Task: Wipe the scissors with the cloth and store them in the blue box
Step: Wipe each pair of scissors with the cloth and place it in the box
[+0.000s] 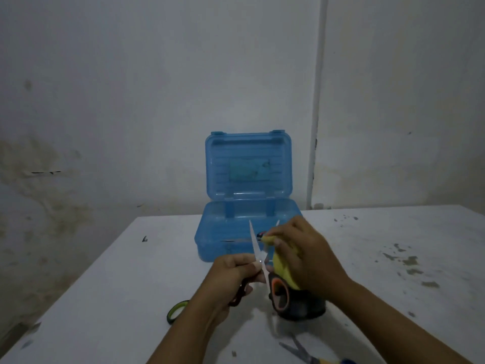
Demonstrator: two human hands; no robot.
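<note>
My left hand [231, 271] grips a pair of scissors [258, 254] near the pivot, blades spread open and pointing up, with an orange-and-black handle loop [280, 294] hanging below. My right hand [307, 256] pinches a yellow cloth [282, 266] around the right-hand blade. Just behind both hands stands the blue box [236, 227], lid upright and open; something small lies inside it, mostly hidden by my hands.
A green-and-black handle loop [176, 311] of another pair pokes out under my left forearm. A third pair of scissors [301, 350] lies at the near edge of the white table [118, 285]. Stained walls stand close behind.
</note>
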